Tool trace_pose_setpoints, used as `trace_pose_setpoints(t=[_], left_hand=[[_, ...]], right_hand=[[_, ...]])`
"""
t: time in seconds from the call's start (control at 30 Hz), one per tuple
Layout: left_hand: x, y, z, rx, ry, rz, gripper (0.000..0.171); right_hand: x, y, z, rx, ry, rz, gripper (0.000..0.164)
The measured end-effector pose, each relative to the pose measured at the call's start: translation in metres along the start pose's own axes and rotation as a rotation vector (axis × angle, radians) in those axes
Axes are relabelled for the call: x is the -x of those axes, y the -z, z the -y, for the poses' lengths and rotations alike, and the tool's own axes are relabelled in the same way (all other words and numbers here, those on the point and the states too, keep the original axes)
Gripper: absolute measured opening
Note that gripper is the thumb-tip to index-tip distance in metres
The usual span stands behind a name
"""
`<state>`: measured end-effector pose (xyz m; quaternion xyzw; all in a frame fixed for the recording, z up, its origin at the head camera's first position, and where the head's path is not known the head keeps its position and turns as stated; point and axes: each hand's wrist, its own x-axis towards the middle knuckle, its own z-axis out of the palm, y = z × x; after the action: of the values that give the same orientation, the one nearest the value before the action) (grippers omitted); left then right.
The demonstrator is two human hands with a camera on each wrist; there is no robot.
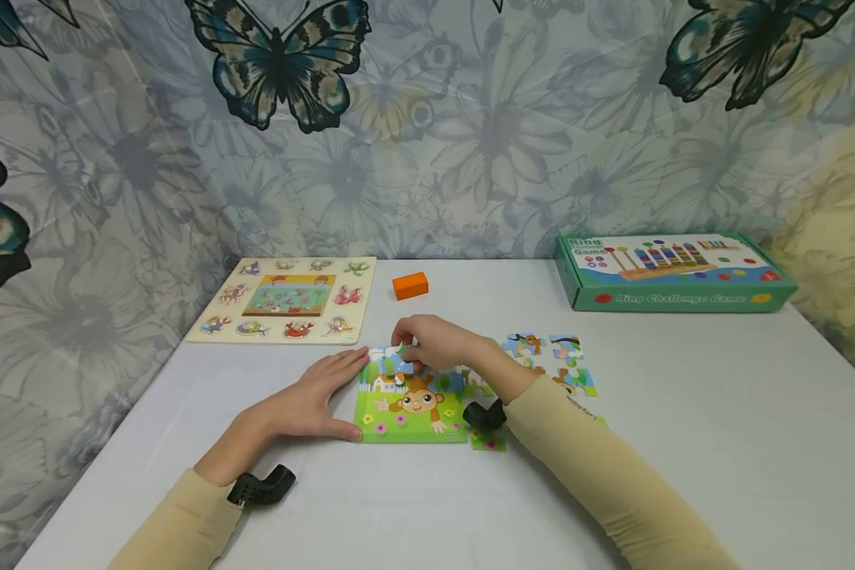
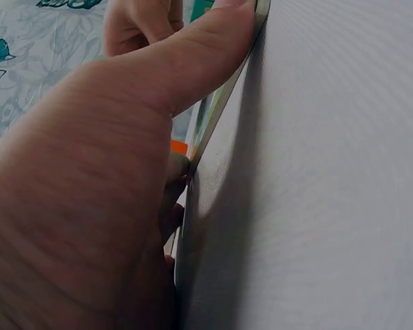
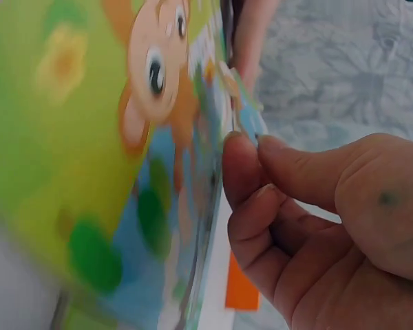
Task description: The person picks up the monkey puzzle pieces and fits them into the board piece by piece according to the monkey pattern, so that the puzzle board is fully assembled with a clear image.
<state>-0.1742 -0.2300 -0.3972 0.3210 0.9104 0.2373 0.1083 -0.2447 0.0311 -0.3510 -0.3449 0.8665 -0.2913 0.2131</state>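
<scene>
A square puzzle board [image 1: 406,431] with a cartoon monkey on a green meadow lies on the white table. Along its left edge rests my left hand [image 1: 312,402], thumb at the near corner and extended fingers at the far one. My right hand [image 1: 438,342] pinches a blue puzzle piece [image 3: 249,118] between thumb and forefinger. That piece is over the board's upper left part in the head view. Right of the board, several loose puzzle pieces [image 1: 570,348] lie spread out, some hidden by my right forearm. A green piece [image 1: 488,441] shows near the board's lower right corner.
A wooden board with sea-animal pictures [image 1: 349,328] lies at the back left. Beside it sits an orange block [image 1: 410,286]. At the back right is a green Ring Challenge Game box [image 1: 684,298]. Patterned butterfly cloth [image 1: 470,182] hangs behind the table.
</scene>
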Motion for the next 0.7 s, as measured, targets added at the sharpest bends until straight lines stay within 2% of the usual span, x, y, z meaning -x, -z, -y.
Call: trace_pose_setpoints(t=[0.27,0.5,0.7], left_hand=[[0.002,0.001,0.002,-0.002,0.003,0.007,0.114],[0.001,0.001,0.002,-0.007,-0.002,0.002,0.113],[0.001,0.000,0.002,-0.001,0.000,0.005,0.114]], right_hand=[[-0.011,-0.007,0.015,0.176,0.020,0.004,0.027],[-0.009,-0.011,0.012,0.234,0.008,0.037,0.034],[-0.013,-0.013,0.011,0.280,0.042,0.002,0.030]])
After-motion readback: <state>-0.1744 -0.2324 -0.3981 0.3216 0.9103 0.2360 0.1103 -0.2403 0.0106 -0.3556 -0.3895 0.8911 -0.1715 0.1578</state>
